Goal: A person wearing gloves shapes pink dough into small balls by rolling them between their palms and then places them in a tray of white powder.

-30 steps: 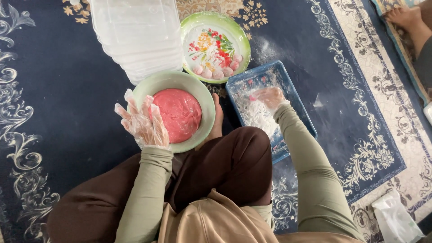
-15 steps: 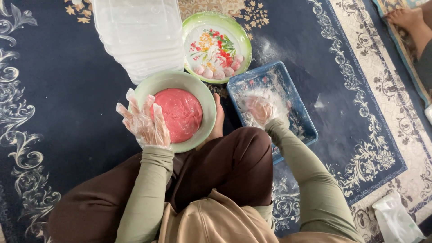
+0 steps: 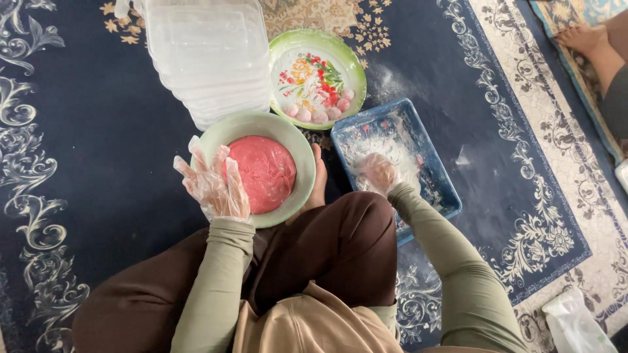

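The gloved left hand (image 3: 212,186) hovers open-fingered over soft, sticky-looking pink dough (image 3: 265,171), while the right hand (image 3: 377,173), seemingly curled, presses into the floured blue tray (image 3: 432,157).

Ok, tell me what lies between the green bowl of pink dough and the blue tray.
Head view: the person's bare foot lies between the green bowl and blue tray.

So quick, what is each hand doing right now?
Left hand: open, fingers spread, empty, over the rim of the green bowl.
Right hand: down in the floury blue tray; grip cannot be told.
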